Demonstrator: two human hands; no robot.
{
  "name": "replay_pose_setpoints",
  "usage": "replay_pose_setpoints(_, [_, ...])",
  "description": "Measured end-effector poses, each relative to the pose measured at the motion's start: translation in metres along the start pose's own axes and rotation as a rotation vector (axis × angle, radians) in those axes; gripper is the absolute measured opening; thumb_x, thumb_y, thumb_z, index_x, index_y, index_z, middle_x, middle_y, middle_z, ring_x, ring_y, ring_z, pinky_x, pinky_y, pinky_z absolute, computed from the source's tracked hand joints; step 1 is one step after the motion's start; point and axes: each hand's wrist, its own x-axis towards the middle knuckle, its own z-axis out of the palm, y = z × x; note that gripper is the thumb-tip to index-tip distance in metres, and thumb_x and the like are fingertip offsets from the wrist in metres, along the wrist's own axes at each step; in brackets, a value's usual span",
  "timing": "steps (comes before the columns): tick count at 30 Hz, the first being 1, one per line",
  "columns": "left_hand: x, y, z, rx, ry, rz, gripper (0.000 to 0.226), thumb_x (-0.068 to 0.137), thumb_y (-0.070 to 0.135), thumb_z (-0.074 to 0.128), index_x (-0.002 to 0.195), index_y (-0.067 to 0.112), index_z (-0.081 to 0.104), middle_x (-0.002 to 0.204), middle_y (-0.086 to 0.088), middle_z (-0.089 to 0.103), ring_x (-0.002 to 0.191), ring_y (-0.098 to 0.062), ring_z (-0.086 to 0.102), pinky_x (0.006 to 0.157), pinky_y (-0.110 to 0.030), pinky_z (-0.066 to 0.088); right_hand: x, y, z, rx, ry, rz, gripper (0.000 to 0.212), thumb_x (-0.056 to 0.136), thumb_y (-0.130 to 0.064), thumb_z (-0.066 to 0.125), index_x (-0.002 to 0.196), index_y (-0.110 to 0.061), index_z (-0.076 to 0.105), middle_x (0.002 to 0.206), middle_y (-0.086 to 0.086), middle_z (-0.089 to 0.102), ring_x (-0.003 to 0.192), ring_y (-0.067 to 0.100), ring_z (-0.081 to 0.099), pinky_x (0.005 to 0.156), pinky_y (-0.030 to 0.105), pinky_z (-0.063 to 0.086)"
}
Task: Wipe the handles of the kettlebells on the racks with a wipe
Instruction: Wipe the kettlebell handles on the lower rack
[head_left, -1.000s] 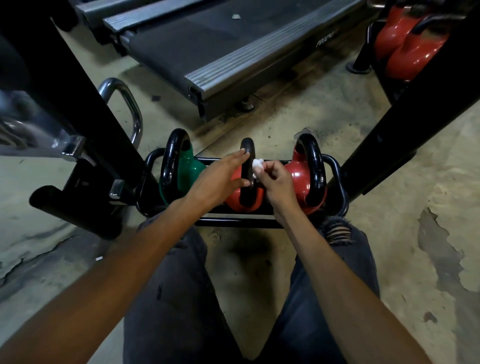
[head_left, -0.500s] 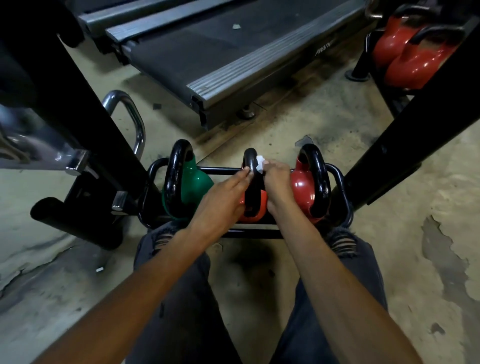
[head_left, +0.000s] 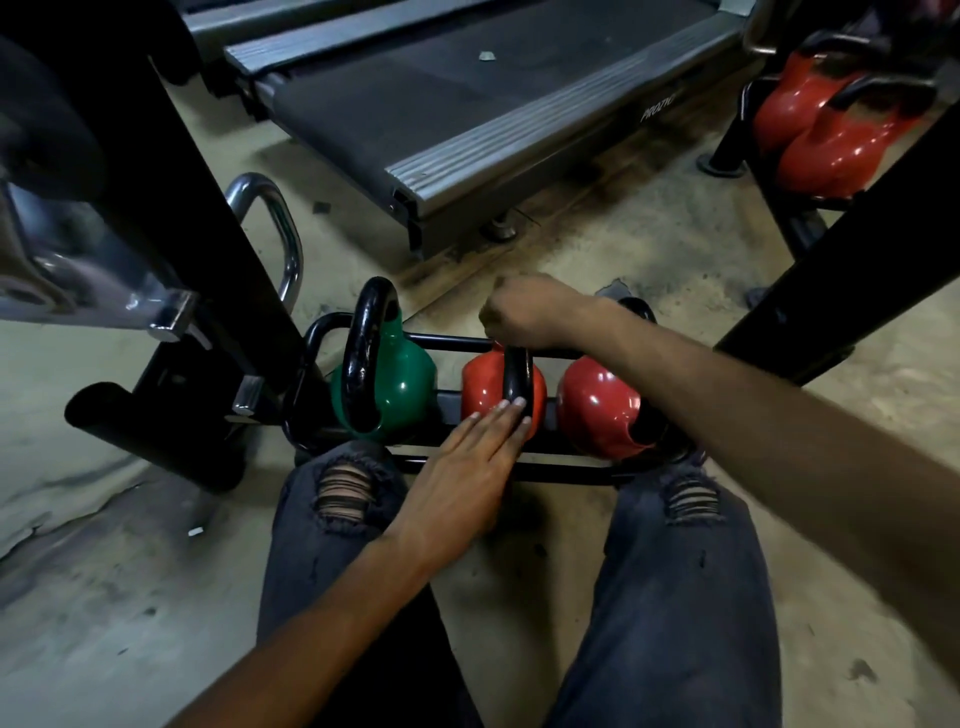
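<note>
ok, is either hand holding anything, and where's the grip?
Right hand curls over the top of the handle of the middle red kettlebell; wipe not visible. Left hand holds nothing, straight fingers touching the handle's near base.

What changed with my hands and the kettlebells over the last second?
The left hand slid down the handle of the middle red kettlebell, from its top to its near foot, fingers straight against it. The right hand rose over the handle's top and curls round it; the wipe, visible before, is hidden. The green kettlebell, right red kettlebell and rack stayed put.
</note>
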Motion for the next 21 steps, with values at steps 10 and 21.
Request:
replay_pose_setpoints(10, [-0.004,0.014,-0.003,0.066,-0.004,-0.036,0.066,0.094,0.027,0.061,0.153,0.008,0.037,0.161,-0.016,0.029,0.148,-0.027,0.029,0.121,-0.035,0.010,-0.014,-0.054,-0.006,-0.265,-0.626,-0.058,0.029,0.101,-0.027,0.050,0.072,-0.018,0.051,0.078,-0.003,0.049,0.116,0.021,0.055,0.124,0.053,0.016])
replay_pose_setpoints(21, [-0.007,0.016,0.007,-0.022,-0.017,-0.059,0.063,0.093,0.022,0.059,0.150,0.010,0.037,0.165,-0.016,0.016,0.153,-0.026,0.019,0.123,-0.042,0.023,-0.045,-0.012,0.008,-0.292,0.009,-0.368,0.031,0.099,-0.039,0.044,0.111,-0.028,0.071,0.107,0.002,0.072,0.124,0.023,0.053,0.123,0.058,0.013])
